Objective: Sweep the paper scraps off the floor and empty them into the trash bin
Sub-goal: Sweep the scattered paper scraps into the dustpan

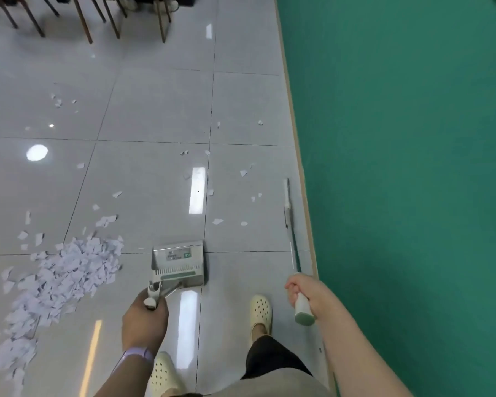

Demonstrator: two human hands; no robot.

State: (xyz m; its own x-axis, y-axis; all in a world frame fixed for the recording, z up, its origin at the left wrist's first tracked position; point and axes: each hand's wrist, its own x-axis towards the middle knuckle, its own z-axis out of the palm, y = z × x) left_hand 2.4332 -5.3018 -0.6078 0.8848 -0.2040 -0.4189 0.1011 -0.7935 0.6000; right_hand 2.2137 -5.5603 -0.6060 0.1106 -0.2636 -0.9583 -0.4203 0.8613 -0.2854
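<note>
A person in cream clogs (259,313) grips a dustpan (179,266) by its handle in the left hand (145,322) and a broom (291,236) in the right hand (305,290), beside a green wall (413,167). Paper scraps (66,270) lie heaped on the tiled floor (155,110) left of the dustpan, others scattered beyond, toward chair legs (83,18).
</note>
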